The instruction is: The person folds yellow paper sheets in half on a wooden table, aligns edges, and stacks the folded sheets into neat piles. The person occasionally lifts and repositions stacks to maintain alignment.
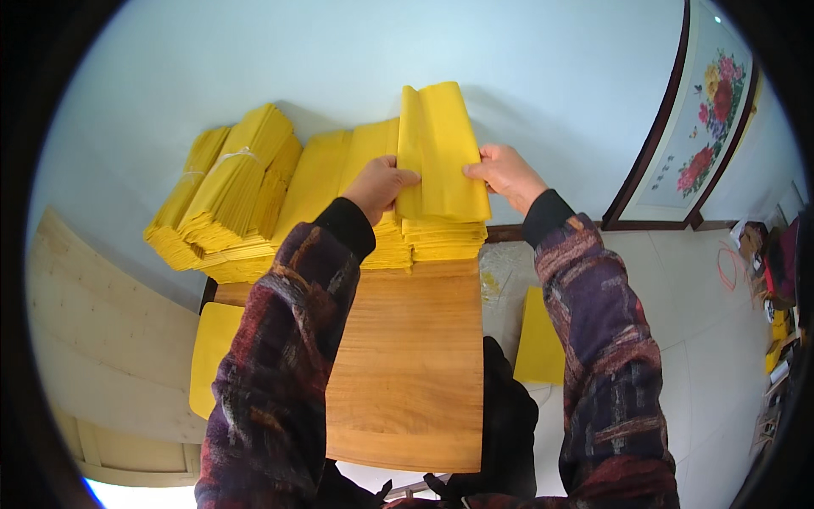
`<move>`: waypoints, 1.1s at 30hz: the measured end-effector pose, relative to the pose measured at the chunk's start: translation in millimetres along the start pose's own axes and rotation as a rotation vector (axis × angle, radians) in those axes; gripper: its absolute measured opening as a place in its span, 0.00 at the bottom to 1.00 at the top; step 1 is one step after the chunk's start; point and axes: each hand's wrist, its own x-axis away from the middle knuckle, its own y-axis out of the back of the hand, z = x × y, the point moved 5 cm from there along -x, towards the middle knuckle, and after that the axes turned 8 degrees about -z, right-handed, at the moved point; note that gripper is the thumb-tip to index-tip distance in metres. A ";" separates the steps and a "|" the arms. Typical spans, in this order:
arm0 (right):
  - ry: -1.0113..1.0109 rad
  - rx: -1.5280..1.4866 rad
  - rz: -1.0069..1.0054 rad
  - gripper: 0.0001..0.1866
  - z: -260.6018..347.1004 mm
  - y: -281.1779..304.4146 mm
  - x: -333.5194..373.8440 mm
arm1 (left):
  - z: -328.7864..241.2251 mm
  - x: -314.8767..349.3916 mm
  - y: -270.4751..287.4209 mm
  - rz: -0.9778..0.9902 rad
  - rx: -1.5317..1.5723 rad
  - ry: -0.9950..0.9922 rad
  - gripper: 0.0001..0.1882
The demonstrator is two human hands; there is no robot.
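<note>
Both my hands hold a folded yellow paper sheet (439,148) by its side edges, at the far end of the wooden table. My left hand (379,185) pinches the left edge, thumb on top. On the opposite edge my right hand (509,176) grips with its thumb, the other fingers partly hidden behind. The held paper is creased lengthwise and lies on or just above a stack of yellow paper (445,242); I cannot tell which. Left of it stands another stack of yellow paper (318,170).
Yellow paper bundles tied with white string (233,178) are piled at the far left of the wooden table (407,365). More yellow paper (214,348) lies near my left forearm. A yellow block (540,339) sits lower at right. A framed flower picture (695,127) leans on the wall.
</note>
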 end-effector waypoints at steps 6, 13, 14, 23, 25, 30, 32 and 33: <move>0.000 0.015 0.002 0.14 -25.0 -6.9 -15.8 | 25.3 -25.8 3.4 -0.046 -0.079 0.035 0.11; 0.030 -0.039 -0.066 0.15 -36.8 -8.6 -25.8 | 24.4 -23.6 7.3 -0.062 -0.283 0.035 0.16; 0.053 -0.030 -0.067 0.15 -37.4 -9.0 -27.1 | 24.7 -22.8 7.5 -0.070 -0.295 0.033 0.17; 0.151 0.122 -0.163 0.20 -44.6 -3.9 -30.9 | 31.5 -27.6 6.5 -0.191 -0.444 -0.145 0.30; 0.152 0.198 -0.205 0.21 -44.1 -3.3 -29.8 | 29.2 -26.0 6.2 -0.210 -0.524 -0.165 0.31; 0.156 0.312 -0.257 0.25 -42.7 -4.6 -24.6 | 17.9 -16.7 0.5 -0.294 -1.002 -0.337 0.30; 0.186 0.352 -0.310 0.26 -42.9 -1.0 -21.1 | 13.0 -6.9 1.6 -0.353 -0.996 -0.418 0.27; 0.214 0.376 -0.356 0.26 -43.5 1.9 -18.1 | 11.5 0.3 2.1 -0.375 -0.983 -0.457 0.25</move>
